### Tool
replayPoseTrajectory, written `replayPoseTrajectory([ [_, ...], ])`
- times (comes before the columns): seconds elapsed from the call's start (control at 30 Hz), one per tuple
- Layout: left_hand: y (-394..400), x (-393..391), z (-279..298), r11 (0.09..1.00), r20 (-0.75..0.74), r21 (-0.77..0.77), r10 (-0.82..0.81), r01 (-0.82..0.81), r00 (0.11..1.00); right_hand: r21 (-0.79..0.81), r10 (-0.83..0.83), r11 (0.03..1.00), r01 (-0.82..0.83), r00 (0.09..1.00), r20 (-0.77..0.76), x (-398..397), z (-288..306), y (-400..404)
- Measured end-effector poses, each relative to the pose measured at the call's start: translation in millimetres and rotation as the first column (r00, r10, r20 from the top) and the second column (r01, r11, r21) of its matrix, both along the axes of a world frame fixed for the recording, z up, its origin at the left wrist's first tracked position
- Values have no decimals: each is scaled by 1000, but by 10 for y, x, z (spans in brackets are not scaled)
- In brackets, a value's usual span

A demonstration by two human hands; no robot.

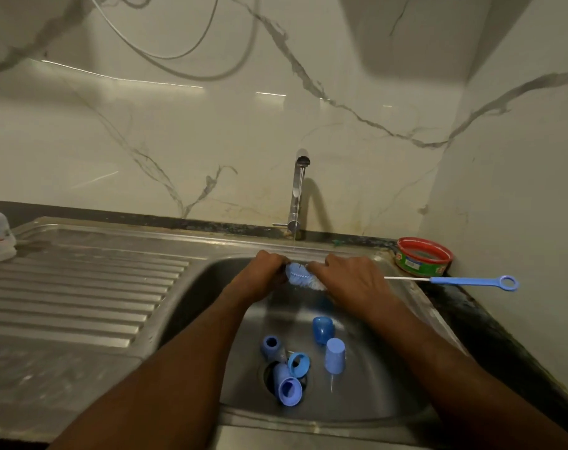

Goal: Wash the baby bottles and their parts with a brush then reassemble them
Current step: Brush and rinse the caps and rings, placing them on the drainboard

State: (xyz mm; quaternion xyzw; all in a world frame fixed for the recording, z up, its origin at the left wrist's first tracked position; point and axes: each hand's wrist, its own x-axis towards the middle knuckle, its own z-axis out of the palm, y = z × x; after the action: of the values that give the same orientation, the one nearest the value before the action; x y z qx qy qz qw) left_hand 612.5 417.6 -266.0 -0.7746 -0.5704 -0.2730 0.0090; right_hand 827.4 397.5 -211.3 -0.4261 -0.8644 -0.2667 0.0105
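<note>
A blue-bristled brush (pixel 303 277) is lying crosswise near the sink's (pixel 389 397) back edge; blue caps and rings (pixel 334 355) are lying scattered by its drain.

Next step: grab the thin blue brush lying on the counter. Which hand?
Right, probably. The right hand is nearer the thin brush, which lies on the counter right of the sink. The left hand sits on the far side and would have to cross over. Both now hold the bristle brush.
</note>
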Motion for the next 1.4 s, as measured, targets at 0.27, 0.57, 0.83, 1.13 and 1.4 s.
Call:
replayPoseTrajectory([
  [0.27, -26, 109, 72, 985, -166, 168, 0, 28, 986, -897, -810, 421, -134, 390, -438, 183, 106, 83],
  [0.57, -73, 38, 92, 998, -165, 66, 9, 3, 986, -180, -89, 983, 31, 942, -323, 186, -56, 117],
  [0.83, -86, -95, 187, 951, 113, 46, 300, -307, 947, -681, -508, 732, 26, 686, -520, 565, 14, 340],
  [1.13, 16, 338, 185, 975, 14, -89, 205, -203, 979, -430, -425, 869, 244, 813, -398, 425, -384, 449],
  [1.4, -2, 203, 100, 966, -144, -32, 251, -258, 957, -466, -407, 862, 199, 818, -405, 491, -381, 439],
])
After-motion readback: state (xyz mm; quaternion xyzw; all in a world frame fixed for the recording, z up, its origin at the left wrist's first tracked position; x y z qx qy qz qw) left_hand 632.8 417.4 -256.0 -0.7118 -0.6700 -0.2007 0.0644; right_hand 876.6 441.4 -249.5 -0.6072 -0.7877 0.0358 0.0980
